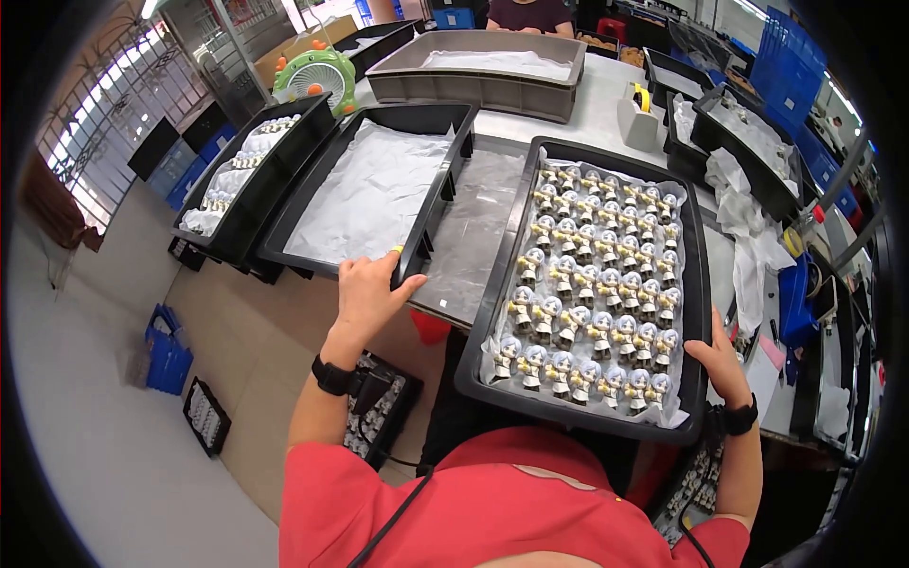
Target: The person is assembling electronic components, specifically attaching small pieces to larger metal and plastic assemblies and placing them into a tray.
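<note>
The left hand (367, 295) grips the near corner of a black tray lined with white paper (374, 194), fingers curled over its rim. The right hand (721, 364) clasps the near right edge of a second black tray (699, 312), which lies on the counter (606, 104) in front of the person and overhangs its near edge. This tray carries rows of small pale-haired figurines (592, 303) on white paper. Further left, a third tray (248, 185) holds more figurines. A grey tub (473, 85) stands beyond, with a green fan (315, 76) beside it.
</note>
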Demonstrator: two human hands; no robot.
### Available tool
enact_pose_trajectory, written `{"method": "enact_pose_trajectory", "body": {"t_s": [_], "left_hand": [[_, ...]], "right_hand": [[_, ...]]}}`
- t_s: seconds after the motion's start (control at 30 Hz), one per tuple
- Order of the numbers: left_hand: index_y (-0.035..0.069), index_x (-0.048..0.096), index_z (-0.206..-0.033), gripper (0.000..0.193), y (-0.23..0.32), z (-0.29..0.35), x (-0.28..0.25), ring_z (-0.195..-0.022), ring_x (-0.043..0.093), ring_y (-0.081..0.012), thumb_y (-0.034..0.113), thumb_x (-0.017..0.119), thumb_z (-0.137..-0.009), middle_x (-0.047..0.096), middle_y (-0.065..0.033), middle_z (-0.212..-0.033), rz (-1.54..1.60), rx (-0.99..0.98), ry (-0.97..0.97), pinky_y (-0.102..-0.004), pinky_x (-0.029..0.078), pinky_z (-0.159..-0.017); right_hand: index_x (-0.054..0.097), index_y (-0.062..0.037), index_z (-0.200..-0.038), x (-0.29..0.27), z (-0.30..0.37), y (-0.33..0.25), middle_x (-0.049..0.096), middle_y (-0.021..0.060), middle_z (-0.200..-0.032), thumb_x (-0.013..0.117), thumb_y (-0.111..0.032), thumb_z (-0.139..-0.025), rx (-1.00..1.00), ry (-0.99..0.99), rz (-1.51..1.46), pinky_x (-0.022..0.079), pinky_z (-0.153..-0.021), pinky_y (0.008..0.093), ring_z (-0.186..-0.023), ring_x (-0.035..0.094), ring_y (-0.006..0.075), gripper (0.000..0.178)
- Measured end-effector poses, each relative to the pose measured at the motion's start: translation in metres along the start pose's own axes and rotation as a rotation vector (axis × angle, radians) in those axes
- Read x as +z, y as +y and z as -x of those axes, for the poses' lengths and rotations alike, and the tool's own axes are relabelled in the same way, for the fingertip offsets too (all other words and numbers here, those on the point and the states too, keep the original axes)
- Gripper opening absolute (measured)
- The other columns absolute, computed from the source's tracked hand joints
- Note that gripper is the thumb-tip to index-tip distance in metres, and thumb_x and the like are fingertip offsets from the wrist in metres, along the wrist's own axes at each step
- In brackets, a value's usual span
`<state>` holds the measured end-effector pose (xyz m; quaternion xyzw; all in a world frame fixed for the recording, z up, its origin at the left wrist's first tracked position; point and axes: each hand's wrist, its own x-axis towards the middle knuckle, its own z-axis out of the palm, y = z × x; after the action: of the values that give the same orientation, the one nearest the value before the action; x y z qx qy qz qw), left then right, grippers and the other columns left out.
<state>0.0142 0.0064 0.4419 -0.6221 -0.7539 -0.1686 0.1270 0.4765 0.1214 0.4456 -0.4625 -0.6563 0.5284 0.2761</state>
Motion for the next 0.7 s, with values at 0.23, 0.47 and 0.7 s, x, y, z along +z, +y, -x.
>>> {"method": "enact_pose_trajectory", "body": {"t_s": [0.23,0.47,0.7], "left_hand": [[0.002,0.062,-0.100,0.052,-0.001,-0.002,0.005,-0.067,0.057,-0.0275,0.047,0.064,-0.074,0.060,-0.0121,-0.067,-0.012,0.059,0.010,-0.0382,0.037,-0.070],[-0.001,0.060,-0.105,0.050,-0.004,0.003,0.002,-0.071,0.054,-0.0293,0.036,0.069,-0.073,0.059,-0.0153,-0.072,0.018,0.040,-0.011,-0.0377,0.037,-0.076],[-0.003,0.053,-0.116,0.052,0.020,-0.005,-0.040,-0.086,0.058,-0.0307,0.014,0.072,-0.071,0.061,-0.0189,-0.089,0.263,0.028,-0.014,-0.0369,0.043,-0.080]], "right_hand": [[0.018,0.0049,-0.137,-0.010,0.003,0.011,0.035,0.0163,-0.135,0.061,-0.018,-0.078,-0.022,0.069,0.228,0.027,-0.102,0.0275,-0.121,0.037,0.0197,0.077],[0.031,0.0022,-0.133,-0.007,0.001,0.016,0.048,0.0115,-0.122,0.062,-0.026,-0.081,-0.050,0.029,0.017,0.036,-0.093,0.0257,-0.108,0.046,0.0150,0.066],[0.028,0.0032,-0.134,-0.019,0.015,-0.011,0.045,0.0198,-0.127,0.061,-0.036,-0.082,-0.079,0.167,0.330,0.036,-0.096,0.0345,-0.114,0.047,0.0280,0.073]]}}
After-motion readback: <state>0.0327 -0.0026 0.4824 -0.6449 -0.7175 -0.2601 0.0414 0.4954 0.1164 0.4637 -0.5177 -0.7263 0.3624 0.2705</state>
